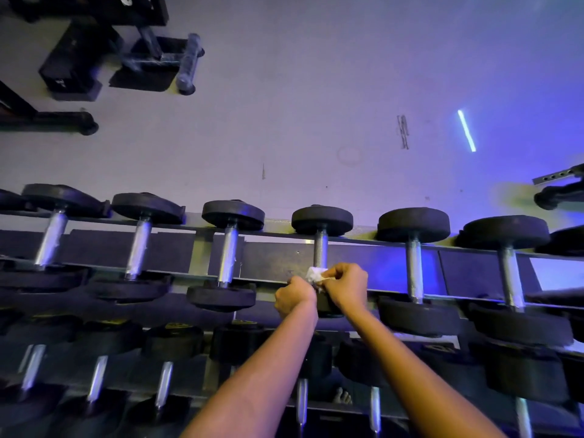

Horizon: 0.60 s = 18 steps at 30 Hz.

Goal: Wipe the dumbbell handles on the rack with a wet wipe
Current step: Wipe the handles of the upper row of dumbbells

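Wet wipe (313,275), white & bunched, is pinched btwn both hands against the near end of a dumbbell handle (320,248). Right hand (346,287) has its fingers curled, tips nipping the wipe's right edge. Left hand (294,295) is fisted on the wipe's left side, touching the right hand. Handle is knurled steel, bare beyond the wipe, running away from the hands to a round black head (321,220). Rack (278,263) rail passes beneath. Other dumbbells (227,248) lie either side of the hands, w/ a lower row (164,374) nearer the person.
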Motion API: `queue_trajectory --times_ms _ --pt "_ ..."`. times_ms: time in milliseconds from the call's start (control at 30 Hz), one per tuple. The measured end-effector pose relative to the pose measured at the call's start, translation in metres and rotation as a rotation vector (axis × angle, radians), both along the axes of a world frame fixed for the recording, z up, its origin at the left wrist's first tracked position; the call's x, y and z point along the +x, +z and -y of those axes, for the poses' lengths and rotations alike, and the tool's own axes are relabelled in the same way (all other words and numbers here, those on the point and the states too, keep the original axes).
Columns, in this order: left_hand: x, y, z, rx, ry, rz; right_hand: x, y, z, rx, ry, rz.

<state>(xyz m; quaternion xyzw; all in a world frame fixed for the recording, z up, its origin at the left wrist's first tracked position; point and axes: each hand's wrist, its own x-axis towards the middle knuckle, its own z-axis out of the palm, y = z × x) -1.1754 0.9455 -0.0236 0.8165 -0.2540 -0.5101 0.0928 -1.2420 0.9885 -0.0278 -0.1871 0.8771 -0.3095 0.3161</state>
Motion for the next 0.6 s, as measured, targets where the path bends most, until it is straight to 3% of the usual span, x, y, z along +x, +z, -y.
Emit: queue_trajectory --times_ms 233,600 --pt "0.001 0.002 -0.002 -0.011 0.004 -0.024 -0.033 0.006 0.055 -0.166 -0.073 -0.095" --pt "-0.001 -0.002 0.0 -0.002 -0.005 -0.003 -0.008 -0.002 -0.005 0.016 0.032 0.037"
